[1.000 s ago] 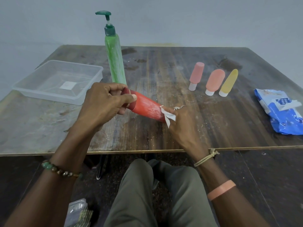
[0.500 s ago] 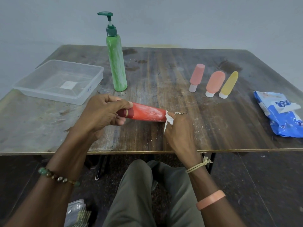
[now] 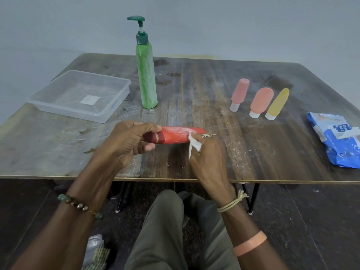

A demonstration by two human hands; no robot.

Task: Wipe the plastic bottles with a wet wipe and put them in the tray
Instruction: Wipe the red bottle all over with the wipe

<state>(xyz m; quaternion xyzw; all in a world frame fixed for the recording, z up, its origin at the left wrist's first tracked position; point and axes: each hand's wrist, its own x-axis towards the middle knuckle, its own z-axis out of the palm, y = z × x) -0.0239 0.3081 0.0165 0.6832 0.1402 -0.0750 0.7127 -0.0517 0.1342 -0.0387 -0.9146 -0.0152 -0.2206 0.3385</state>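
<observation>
So the red bottle [image 3: 176,135] is being held sideways, low over the front part of the table [image 3: 214,90]. I honestly can't tell if it's touching the wood or just above it. The left hand [image 3: 128,141] has the darker capped end, thumb on top and the other fingers curled underneath, so it's a proper grip. The right hand [image 3: 208,154] is at the other end, fingers bunched tight around a scrunched white wipe [image 3: 193,145] and pressing it against the side of the bottle. A bit of the wipe hangs down below the knuckles. You can see pale smears along the red plastic. The clear tray [image 3: 74,112] sits off at the left of the table, well apart from the hands, with a white square on its floor. Just right of it a tall green pump bottle [image 3: 146,78] stands upright, streaky with white. Over on the right there's a little row of three standing on their white caps: pink bottle [image 3: 240,92], orange bottle [image 3: 261,100] and yellow bottle [image 3: 278,102], close together but not obviously touching. Further right, near the table edge, lies a blue wipes pack [image 3: 339,145], crumpled. There's a beaded bracelet [image 3: 80,205] on the left wrist.
</observation>
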